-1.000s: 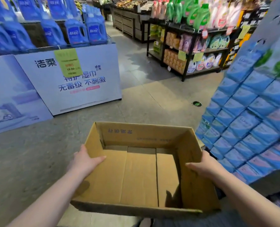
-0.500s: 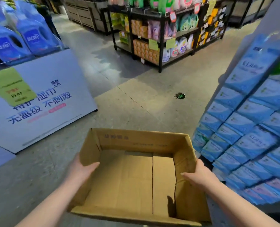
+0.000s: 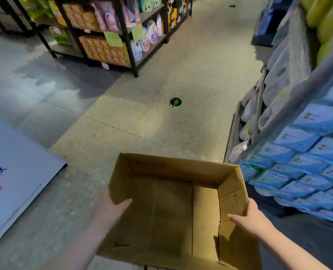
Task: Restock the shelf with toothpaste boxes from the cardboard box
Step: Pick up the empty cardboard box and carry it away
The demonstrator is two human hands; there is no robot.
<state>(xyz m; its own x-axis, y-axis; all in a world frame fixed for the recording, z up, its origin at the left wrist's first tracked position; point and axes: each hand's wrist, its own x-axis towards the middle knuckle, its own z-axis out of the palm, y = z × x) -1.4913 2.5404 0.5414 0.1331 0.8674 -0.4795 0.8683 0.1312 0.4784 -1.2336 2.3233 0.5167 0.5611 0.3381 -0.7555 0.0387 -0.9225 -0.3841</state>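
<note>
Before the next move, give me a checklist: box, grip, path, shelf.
1. Stock left in cardboard box: not ok, only bare bottom flaps show.
2. Left hand grip: ok, thumb inside the left wall.
3. Right hand grip: ok, thumb inside the right wall.
4. Floor ahead passable: ok, only a flat green floor marker on it.
5. Toothpaste in view: cannot tell, the blue packs at right are too blurred to read.
</note>
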